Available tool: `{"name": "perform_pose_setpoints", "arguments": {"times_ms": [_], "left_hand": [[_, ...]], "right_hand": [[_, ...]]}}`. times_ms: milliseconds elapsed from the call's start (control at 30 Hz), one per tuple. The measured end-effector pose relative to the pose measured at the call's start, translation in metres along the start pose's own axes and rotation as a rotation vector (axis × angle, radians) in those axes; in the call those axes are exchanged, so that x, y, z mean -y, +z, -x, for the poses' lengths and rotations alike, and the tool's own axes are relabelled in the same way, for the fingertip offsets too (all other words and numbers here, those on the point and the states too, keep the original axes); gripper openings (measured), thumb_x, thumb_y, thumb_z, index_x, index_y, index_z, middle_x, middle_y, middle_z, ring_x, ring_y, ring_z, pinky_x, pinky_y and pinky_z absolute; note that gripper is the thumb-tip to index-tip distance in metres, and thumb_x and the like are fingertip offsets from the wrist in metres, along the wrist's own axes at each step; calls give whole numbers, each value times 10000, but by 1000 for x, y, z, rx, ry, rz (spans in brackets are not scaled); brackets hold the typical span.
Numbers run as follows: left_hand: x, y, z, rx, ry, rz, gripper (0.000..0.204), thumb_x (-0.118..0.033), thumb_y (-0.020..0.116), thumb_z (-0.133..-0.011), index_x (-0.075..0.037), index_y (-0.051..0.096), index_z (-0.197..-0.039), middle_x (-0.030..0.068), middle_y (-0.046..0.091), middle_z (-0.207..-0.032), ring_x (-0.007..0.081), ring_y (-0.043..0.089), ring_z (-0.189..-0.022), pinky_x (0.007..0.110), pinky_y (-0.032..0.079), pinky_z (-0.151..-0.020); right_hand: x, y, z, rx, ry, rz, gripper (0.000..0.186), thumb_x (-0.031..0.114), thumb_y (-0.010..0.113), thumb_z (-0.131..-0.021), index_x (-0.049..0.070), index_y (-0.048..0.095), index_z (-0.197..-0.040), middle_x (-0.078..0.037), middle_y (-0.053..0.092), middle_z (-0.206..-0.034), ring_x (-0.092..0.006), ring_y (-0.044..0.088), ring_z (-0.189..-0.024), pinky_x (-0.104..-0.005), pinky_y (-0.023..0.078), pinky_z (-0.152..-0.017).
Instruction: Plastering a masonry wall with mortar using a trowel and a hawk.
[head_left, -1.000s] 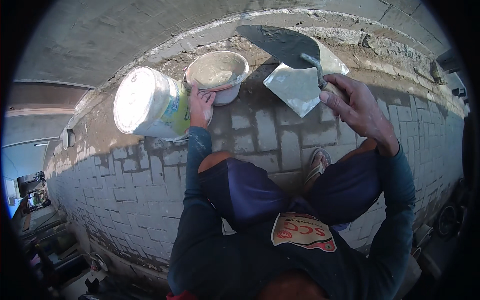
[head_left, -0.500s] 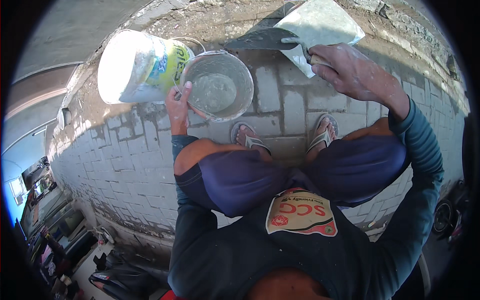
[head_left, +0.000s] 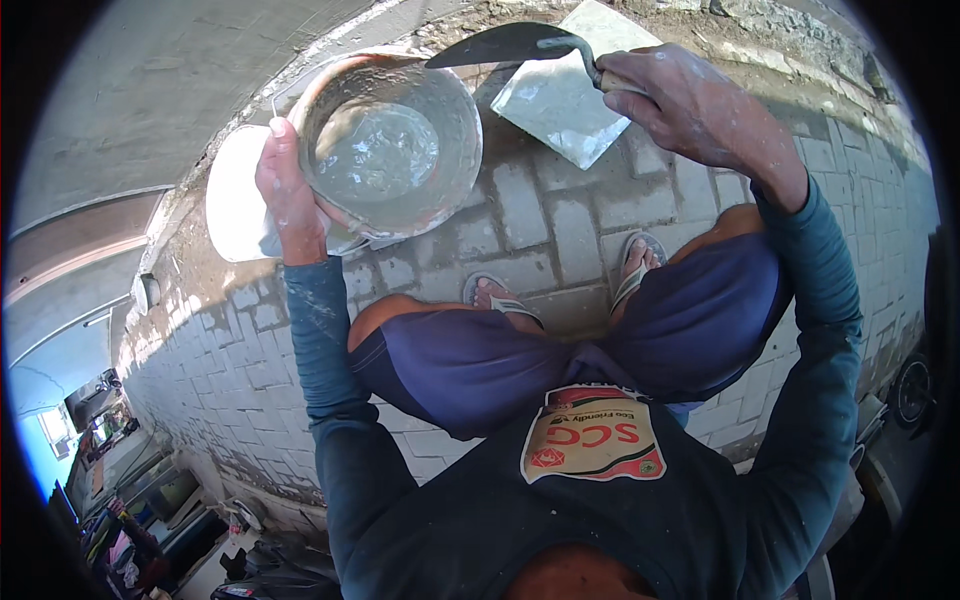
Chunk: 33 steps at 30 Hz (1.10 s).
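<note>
My left hand [head_left: 287, 192] grips the left side of a bucket [head_left: 458, 140] by its rim and wall. The bucket is lifted toward me, its mouth facing up at me and its inner wall smeared grey. Wet grey cement mix [head_left: 385, 152] lies in the bottom. In my right hand [head_left: 690, 108] is the handle of a trowel [head_left: 500, 44]. Its dark blade points left, with the tip over the bucket's far right rim. The blade's underside is hidden.
A white pail [head_left: 233, 195] stands behind the bucket, partly covered by it. Beyond the trowel, a pale, cement-smeared sheet [head_left: 565, 108] lies on the ground near the rough wall base [head_left: 770, 50]. Grey paving blocks [head_left: 525, 205] run under my sandalled feet. A plastered wall [head_left: 130, 110] rises at far left.
The bucket has come up closer and moved left with my left hand, now covering much of the white pail. My right hand and the trowel have shifted slightly left and farther away.
</note>
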<state>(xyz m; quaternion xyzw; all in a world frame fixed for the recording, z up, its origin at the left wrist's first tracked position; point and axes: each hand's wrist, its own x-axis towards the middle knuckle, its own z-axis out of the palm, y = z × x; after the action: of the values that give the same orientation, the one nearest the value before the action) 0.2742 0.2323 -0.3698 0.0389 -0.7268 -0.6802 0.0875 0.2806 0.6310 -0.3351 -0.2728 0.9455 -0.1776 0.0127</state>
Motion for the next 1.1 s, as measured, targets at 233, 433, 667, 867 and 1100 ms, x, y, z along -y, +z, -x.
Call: {"name": "perform_pose_setpoints", "arguments": {"times_ms": [233, 433, 667, 867, 1100], "left_hand": [[-61, 65, -56, 69, 119, -97, 585, -464, 446, -1039, 65, 592, -1239, 163, 675, -1112, 196, 668, -969, 318, 543, -853], [-53, 109, -97, 179, 127, -97, 558, -488, 562, -984, 41, 680, -1118, 82, 706, -981, 122, 633, -855, 260, 514, -767], [-33, 165, -98, 358, 205, 5, 361, -335, 662, -964, 18, 695, -1029, 34, 688, -879, 74, 576, -737, 232, 494, -673], [-25, 196, -93, 382, 407, -266, 319, -242, 707, -922, 44, 710, -1064, 70, 689, -1066, 121, 602, -949, 265, 462, -873], [-11, 225, -78, 511, 685, -537, 405, -198, 769, -829, 23, 471, -665, 154, 678, -1136, 230, 633, -1003, 317, 476, -881]], "right_hand": [[-50, -28, 14, -229, -36, -120, 260, 212, 571, -903, -41, 582, -847, -229, 556, -723, -388, 530, -677, -470, 434, -677], [-104, -7, 19, -340, -10, -31, 194, 195, 604, -880, 16, 621, -952, -213, 601, -744, -406, 588, -724, -484, 460, -685], [-152, 43, 28, -392, 52, -6, 202, 196, 613, -909, 39, 644, -1032, -203, 646, -834, -394, 630, -826, -486, 495, -743], [-156, 91, 44, -465, 123, -192, 225, 177, 620, -903, 19, 620, -1063, -211, 643, -871, -416, 631, -816, -497, 490, -720], [-155, 138, 51, -456, 184, -202, 275, 174, 631, -907, 23, 611, -1137, -215, 643, -922, -426, 629, -832, -490, 494, -726]]}}
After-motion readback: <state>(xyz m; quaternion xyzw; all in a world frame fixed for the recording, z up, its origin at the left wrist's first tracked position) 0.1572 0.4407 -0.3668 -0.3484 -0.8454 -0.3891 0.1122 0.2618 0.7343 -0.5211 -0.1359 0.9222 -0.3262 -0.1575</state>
